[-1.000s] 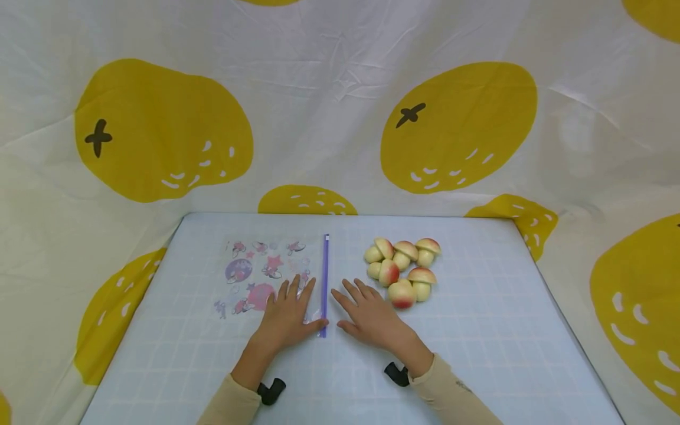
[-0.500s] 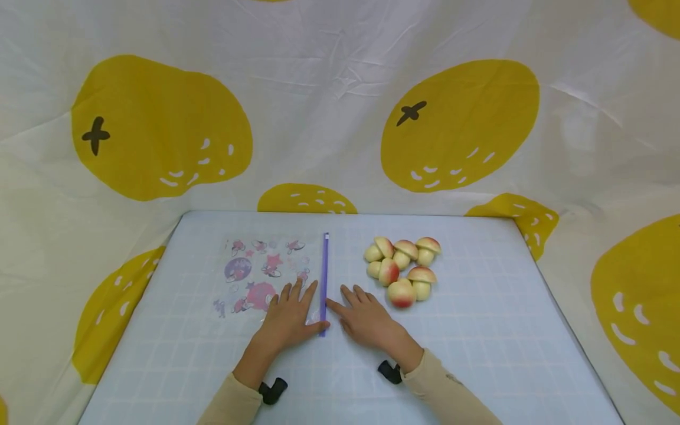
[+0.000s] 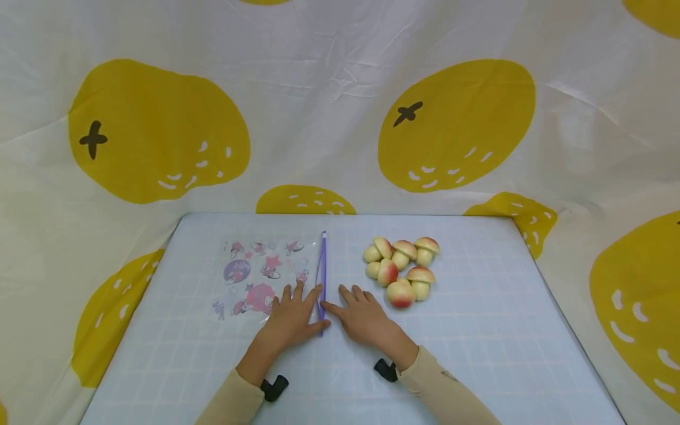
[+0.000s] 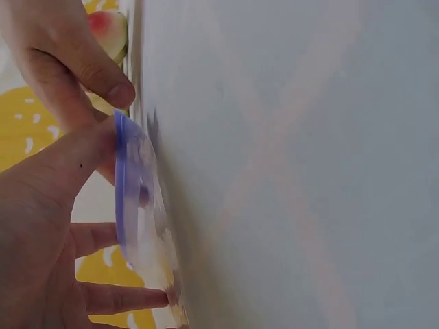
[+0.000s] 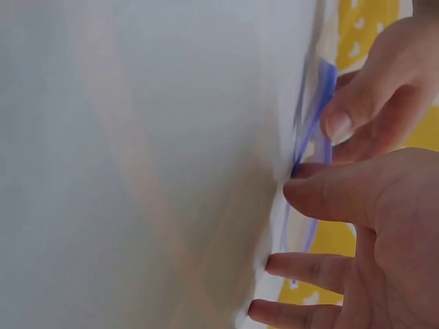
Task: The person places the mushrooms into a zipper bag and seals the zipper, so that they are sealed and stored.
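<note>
A clear zip bag (image 3: pixel 249 310) printed in pink and purple lies flat, its purple zip edge (image 3: pixel 324 260) facing right. The zip edge is parted into two strips along its length. My left hand (image 3: pixel 289 319) rests spread on the bag's right part, its thumb against the purple zip edge (image 4: pixel 122 185). From the other side my right hand (image 3: pixel 366 317) reaches its index fingertip to the parted zip. In the right wrist view the right hand's (image 5: pixel 374 205) index finger goes in at the purple strip, and its other fingers reach down to the table. The right index fingertip is partly hidden.
Several toy mushrooms (image 3: pixel 402 293) with red-tinged caps lie grouped just right of the right hand. All stand on a table (image 3: pixel 494 330) with a pale checked cloth. A white curtain (image 3: pixel 319 118) with yellow fruit prints hangs behind.
My right hand has moved left, its index finger reaching the zip edge. The zip's two strips have come apart. The left hand stays nearly in place.
</note>
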Tool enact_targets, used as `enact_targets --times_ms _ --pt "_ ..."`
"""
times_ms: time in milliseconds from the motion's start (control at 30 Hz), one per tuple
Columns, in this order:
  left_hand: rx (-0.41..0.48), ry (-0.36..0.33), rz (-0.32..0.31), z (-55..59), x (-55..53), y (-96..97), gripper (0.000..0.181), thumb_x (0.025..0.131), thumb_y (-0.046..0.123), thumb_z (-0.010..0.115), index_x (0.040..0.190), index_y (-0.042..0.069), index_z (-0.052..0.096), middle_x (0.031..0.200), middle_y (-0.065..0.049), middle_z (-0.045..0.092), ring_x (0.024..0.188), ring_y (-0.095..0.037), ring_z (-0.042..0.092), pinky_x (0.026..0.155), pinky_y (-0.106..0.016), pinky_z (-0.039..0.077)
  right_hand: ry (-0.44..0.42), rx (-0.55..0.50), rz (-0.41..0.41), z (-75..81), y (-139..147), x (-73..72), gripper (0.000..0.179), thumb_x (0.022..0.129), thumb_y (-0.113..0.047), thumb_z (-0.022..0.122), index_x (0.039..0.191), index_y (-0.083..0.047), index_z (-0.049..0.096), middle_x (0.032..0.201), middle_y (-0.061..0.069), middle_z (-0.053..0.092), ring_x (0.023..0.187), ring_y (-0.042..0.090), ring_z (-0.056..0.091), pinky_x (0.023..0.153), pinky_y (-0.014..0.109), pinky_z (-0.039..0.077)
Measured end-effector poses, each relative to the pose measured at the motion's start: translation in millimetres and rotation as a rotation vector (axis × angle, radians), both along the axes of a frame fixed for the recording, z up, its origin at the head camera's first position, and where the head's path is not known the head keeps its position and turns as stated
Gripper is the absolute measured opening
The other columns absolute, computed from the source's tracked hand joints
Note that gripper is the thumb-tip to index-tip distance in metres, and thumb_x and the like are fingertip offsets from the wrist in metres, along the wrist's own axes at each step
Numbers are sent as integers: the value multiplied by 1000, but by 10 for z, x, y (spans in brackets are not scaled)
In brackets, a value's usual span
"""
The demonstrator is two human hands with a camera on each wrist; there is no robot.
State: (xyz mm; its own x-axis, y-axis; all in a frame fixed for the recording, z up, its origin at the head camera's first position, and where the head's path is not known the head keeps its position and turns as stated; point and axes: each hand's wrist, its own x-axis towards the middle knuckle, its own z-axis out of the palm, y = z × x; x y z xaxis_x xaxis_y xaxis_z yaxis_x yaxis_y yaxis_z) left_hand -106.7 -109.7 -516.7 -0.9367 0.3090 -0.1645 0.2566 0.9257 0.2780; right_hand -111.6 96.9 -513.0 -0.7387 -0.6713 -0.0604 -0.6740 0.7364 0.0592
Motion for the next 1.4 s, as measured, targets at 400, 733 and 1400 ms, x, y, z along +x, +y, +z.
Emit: enact_targets --times_ms 400,733,1400 --pt "51 29 36 36 -14 1 47 92 33 69 133 13 58 146 -29 40 132 -55 35 95 -78 34 30 -11 7 24 3 -15 44 103 -29 55 145 -40 52 142 16 51 121 40 54 90 50 52" --pt "19 109 65 9 -2 26 63 93 38 69 134 -8 56 144 -27 46 130 -49 42 96 -73 38 62 -32 6 -16 9 -19 42 101 -30 58 143 -40 55 140 14 53 119 37 55 85 48 53" --pt "289 230 205 -10 70 -27 105 79 32 87 148 -18 26 144 -29 21 106 -44 60 86 -45 56 50 -17 24 -28 28 -42 48 99 -34 60 147 -38 51 142 13 52 119 36 54 86 48 54"
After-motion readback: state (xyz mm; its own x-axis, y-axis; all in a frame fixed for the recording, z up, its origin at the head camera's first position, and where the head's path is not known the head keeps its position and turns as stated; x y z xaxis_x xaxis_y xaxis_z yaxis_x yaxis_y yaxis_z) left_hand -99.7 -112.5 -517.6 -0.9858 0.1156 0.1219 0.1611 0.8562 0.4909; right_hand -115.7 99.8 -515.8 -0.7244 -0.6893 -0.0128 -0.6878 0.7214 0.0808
